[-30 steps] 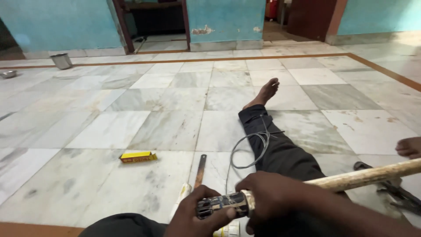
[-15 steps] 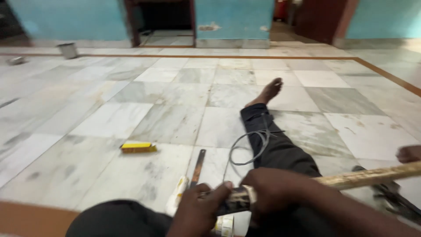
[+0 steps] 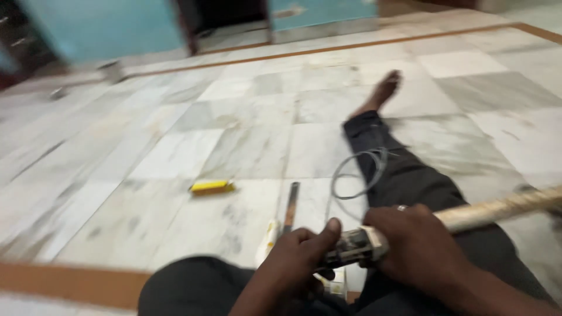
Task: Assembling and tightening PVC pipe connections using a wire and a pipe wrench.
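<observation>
I sit on a marble floor with one leg [image 3: 404, 169] stretched out. My right hand [image 3: 418, 248] grips a long pale wooden handle [image 3: 497, 210] that runs off to the right. At the handle's near end sits a worn metal fitting [image 3: 354, 248], and my left hand [image 3: 295, 260] pinches it, thumb on top. A loop of grey wire [image 3: 357, 172] lies over my outstretched leg. The view is blurred by motion.
A flat dark metal file [image 3: 290, 205] and a pale tube [image 3: 268, 237] lie on the floor just beyond my left hand. A small yellow box [image 3: 212, 186] rests farther left. A brown floor border [image 3: 70, 284] runs along the lower left. Blue walls and a dark doorway [image 3: 228, 14] stand at the back.
The camera has swung and tilted, so the scene shifts right and blurs. Both hands stay on the handle end, with the left hand still working at the metal fitting.
</observation>
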